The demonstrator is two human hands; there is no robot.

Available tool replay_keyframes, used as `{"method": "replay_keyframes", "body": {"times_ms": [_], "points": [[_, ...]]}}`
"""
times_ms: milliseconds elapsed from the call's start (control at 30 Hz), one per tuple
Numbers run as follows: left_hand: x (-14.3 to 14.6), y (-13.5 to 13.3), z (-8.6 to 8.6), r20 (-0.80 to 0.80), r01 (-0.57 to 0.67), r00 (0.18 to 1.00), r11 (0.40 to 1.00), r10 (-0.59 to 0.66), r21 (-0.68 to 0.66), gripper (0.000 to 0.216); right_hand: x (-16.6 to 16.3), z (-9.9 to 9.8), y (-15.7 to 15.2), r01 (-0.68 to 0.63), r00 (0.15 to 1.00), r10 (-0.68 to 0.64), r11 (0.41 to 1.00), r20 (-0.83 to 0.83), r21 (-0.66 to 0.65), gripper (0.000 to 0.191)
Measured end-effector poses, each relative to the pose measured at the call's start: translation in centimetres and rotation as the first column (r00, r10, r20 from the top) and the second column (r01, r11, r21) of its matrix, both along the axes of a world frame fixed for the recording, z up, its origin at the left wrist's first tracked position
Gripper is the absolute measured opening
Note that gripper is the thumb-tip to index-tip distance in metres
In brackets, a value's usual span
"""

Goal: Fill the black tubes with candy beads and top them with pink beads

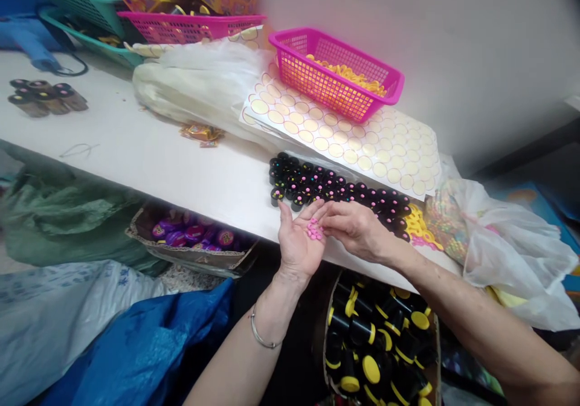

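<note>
My left hand [300, 243] is turned palm up, fingers stretched out and slightly cupped, and it holds a small heap of pink bead-like pieces [314, 229]. From the right, my right hand [356, 226] reaches over it with thumb and fingers pinched at the heap's edge. Whatever lies between those fingertips is too small to make out. Just beyond both hands, rows of short black cylinders [317, 179] stand upright on the white table [217, 179]. Many have a pink dot on top, and some at the left show small coloured specks.
A pink basket [385, 99] of yellow pieces rests on sticker sheets [335, 150]. More yellow pieces [419, 226] and a plastic bag [502, 237] lie at right. Below the table edge are a box of black-and-yellow containers [371, 370] and a carton [190, 254] of purple packages.
</note>
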State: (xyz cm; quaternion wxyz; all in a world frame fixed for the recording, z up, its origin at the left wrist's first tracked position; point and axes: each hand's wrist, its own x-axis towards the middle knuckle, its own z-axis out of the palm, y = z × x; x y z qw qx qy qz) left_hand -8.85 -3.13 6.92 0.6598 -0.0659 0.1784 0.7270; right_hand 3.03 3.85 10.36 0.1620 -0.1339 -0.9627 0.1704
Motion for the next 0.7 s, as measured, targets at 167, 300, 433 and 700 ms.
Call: {"method": "replay_keyframes", "body": {"times_ms": [167,300,433,700], "points": [[0.3,0.2,0.1,-0.026,0.025,0.999,1.0,-0.025,0.004,0.077,0.5,-1.3,-0.3,0.009,0.999,-0.019,0.978,0.045,0.209,0.022],[0.5,0.3,0.2,-0.037,0.07,0.997,0.997,-0.071,-0.043,0.073,0.7,-1.4,-0.4,0.043,0.994,-0.067,0.962,0.081,0.268,0.025],[0.8,0.5,0.1,-0.029,0.172,0.984,0.984,-0.174,-0.047,0.066,0.8,-1.5,0.2,0.168,0.978,-0.191,0.96,0.083,0.225,0.026],[1.1,0.5,0.1,-0.026,0.171,0.985,0.985,-0.171,-0.009,0.064,0.5,-2.5,0.9,0.379,0.924,-0.381,0.923,0.021,0.068,0.024]]}}
